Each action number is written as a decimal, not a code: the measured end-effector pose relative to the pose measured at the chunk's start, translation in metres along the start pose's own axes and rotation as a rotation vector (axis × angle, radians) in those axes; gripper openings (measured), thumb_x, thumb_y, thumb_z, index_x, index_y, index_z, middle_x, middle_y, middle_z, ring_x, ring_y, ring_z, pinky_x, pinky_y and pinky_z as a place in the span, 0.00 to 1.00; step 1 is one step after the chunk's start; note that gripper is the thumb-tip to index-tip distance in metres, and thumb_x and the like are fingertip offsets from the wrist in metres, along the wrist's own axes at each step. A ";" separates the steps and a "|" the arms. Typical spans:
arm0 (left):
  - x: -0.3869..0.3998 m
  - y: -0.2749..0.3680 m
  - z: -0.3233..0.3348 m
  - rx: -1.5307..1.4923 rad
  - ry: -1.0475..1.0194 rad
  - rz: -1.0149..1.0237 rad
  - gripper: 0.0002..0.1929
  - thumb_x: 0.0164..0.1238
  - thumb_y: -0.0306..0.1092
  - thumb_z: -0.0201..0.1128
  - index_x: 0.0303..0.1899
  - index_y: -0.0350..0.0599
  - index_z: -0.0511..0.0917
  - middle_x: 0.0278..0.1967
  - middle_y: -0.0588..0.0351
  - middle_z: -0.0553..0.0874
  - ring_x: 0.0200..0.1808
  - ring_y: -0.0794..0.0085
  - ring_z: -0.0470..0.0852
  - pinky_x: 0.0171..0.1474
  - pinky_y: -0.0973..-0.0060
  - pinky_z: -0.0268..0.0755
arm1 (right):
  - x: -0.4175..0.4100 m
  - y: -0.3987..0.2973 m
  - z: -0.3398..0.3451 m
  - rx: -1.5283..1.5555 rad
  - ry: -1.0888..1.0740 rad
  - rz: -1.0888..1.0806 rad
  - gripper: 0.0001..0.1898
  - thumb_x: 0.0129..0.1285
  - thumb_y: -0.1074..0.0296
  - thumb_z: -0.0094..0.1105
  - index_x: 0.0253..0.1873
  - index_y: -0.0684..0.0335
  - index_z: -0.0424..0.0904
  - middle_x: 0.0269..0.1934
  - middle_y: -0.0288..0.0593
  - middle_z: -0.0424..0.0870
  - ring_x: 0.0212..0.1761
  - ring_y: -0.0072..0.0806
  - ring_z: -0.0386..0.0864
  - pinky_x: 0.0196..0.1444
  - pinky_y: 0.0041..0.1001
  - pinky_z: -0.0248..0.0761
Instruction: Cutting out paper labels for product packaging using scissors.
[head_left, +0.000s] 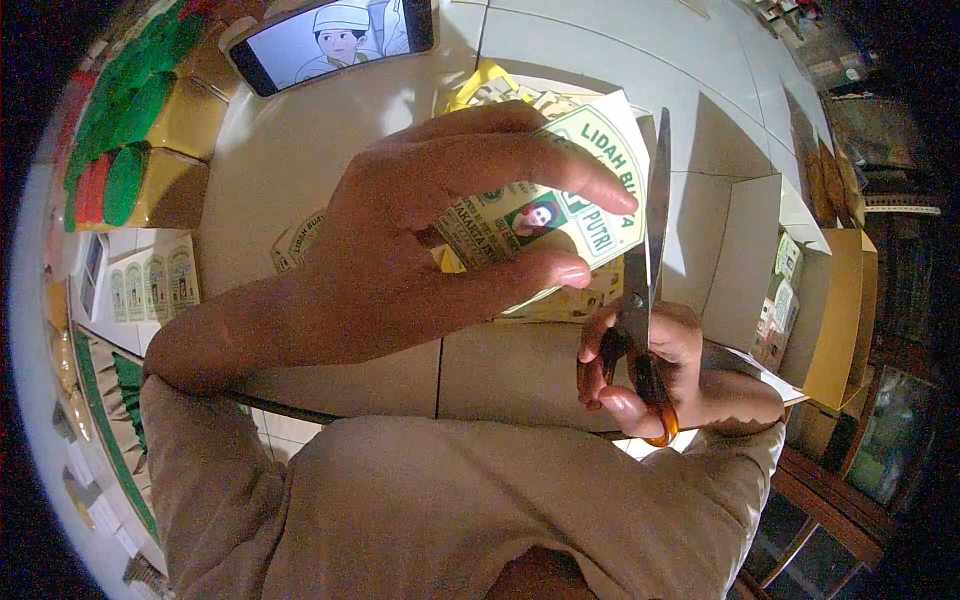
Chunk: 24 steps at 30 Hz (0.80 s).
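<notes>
My left hand (375, 217) reaches across the middle, pinching a pale green-and-white printed paper label (596, 236) between thumb and fingers. The label bears green writing and a small portrait. In my right hand (679, 345) is a pair of scissors (659, 195), my fingers in its amber-brown handles. Its blades point away from me, along the label's right edge; whether paper lies between them I cannot tell. Beneath the held label sits a box of yellow and white printed paper pieces (495, 86), partly hidden by my left hand. Another label (301, 238) lies on the tabletop, partly behind my left wrist.
A phone (337, 41) playing a cartoon stands at the back. To the left are cartons (180, 112) with green and red items on top, and a sheet of labels (154, 281). At the right, an open cardboard box (817, 315) contains several labels.
</notes>
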<state>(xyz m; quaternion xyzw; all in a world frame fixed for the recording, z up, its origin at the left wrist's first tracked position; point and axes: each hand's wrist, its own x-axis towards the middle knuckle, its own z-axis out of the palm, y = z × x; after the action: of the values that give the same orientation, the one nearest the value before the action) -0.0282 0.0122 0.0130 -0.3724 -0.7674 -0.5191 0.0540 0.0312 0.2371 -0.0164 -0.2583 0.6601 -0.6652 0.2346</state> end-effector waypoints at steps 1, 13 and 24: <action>0.000 0.000 -0.001 0.016 -0.021 -0.002 0.16 0.46 0.28 0.68 0.40 0.43 0.78 0.35 0.53 0.79 0.39 0.69 0.78 0.42 0.77 0.69 | 0.000 0.000 0.000 -0.005 0.006 0.010 0.15 0.55 0.67 0.58 0.41 0.72 0.67 0.26 0.43 0.73 0.24 0.26 0.77 0.25 0.21 0.71; 0.001 0.001 -0.004 -0.049 -0.038 -0.066 0.15 0.48 0.34 0.67 0.39 0.43 0.78 0.35 0.53 0.79 0.38 0.68 0.78 0.42 0.76 0.69 | -0.006 0.007 0.004 -0.039 0.083 -0.072 0.15 0.54 0.74 0.57 0.44 0.71 0.65 0.29 0.44 0.74 0.24 0.24 0.76 0.24 0.20 0.70; 0.001 0.001 -0.004 -0.041 -0.102 0.003 0.14 0.47 0.32 0.68 0.39 0.44 0.79 0.34 0.52 0.81 0.36 0.64 0.80 0.41 0.72 0.70 | 0.000 -0.005 -0.002 -0.061 -0.055 0.045 0.18 0.56 0.60 0.57 0.40 0.72 0.68 0.24 0.42 0.74 0.23 0.25 0.77 0.26 0.20 0.72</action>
<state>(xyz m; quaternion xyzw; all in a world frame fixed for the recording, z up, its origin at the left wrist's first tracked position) -0.0293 0.0101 0.0162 -0.4004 -0.7580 -0.5149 0.0079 0.0297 0.2389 -0.0116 -0.2685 0.6790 -0.6320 0.2598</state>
